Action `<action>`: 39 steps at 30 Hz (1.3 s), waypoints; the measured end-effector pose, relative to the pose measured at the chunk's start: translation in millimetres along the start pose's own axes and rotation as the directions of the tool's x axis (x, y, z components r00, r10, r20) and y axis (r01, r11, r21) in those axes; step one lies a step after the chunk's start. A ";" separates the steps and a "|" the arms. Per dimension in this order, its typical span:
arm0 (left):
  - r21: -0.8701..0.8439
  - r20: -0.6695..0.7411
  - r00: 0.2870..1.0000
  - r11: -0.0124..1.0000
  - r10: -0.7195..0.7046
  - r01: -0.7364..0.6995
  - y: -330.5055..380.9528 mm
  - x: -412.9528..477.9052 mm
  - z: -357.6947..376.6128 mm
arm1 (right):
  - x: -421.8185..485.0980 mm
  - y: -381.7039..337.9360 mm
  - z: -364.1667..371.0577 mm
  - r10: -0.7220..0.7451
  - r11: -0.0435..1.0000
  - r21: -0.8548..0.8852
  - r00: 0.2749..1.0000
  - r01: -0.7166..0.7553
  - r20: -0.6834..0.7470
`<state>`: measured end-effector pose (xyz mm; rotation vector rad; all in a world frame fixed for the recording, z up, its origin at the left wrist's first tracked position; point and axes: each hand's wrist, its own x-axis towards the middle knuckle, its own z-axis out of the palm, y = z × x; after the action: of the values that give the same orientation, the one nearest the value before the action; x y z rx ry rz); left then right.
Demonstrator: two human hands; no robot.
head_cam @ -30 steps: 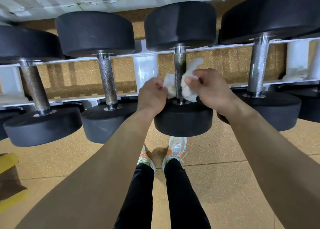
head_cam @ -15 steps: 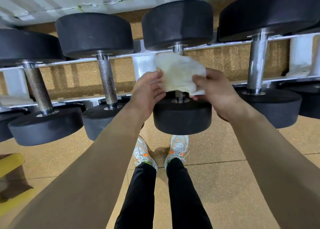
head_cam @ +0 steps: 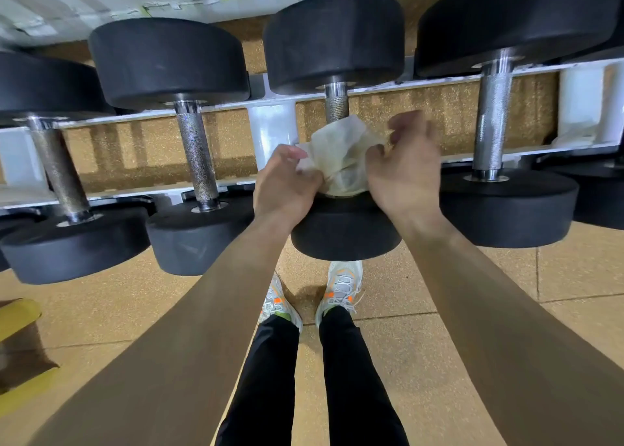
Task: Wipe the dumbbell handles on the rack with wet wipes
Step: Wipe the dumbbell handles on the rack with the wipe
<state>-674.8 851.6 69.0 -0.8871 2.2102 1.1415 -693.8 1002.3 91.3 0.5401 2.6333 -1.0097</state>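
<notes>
The left hand (head_cam: 287, 184) pinches a crumpled wet wipe (head_cam: 341, 155) draped over the lower end of a dumbbell handle (head_cam: 336, 106) on the white rack (head_cam: 271, 131); the right hand (head_cam: 403, 172), blurred just right of the handle, curls at the wipe's edge, grip unclear.

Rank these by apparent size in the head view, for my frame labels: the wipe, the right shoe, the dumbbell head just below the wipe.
1. dumbbell head
2. wipe
3. right shoe, though it lies farther from the camera

Head-worn view, steeply downward, rack (head_cam: 270, 131) close
</notes>
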 end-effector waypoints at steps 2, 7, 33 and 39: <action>0.037 0.010 1.000 0.999 0.026 -0.026 -3.8 -2.2 2.0 | -1.8 -9.1 4.5 0.098 0.994 -0.074 0.944 -0.078 0.316; -0.136 -0.113 0.992 0.990 -0.058 0.042 -6.1 -7.8 5.1 | 20.5 -22.4 23.5 0.162 0.986 -0.117 0.817 -0.116 0.553; -0.521 -0.177 0.947 0.842 -0.267 0.140 5.3 -8.9 5.5 | 47.0 -7.2 43.5 0.162 0.889 0.195 0.683 -0.415 0.713; -0.477 -0.127 0.962 0.865 -0.242 0.155 8.9 -10.3 -0.5 | 40.6 -7.7 47.9 0.255 0.939 0.039 0.769 -0.341 0.587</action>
<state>-674.5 858.3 80.8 -1.4355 1.9435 1.5705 -727.9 974.2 46.0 0.5562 1.8785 -1.0591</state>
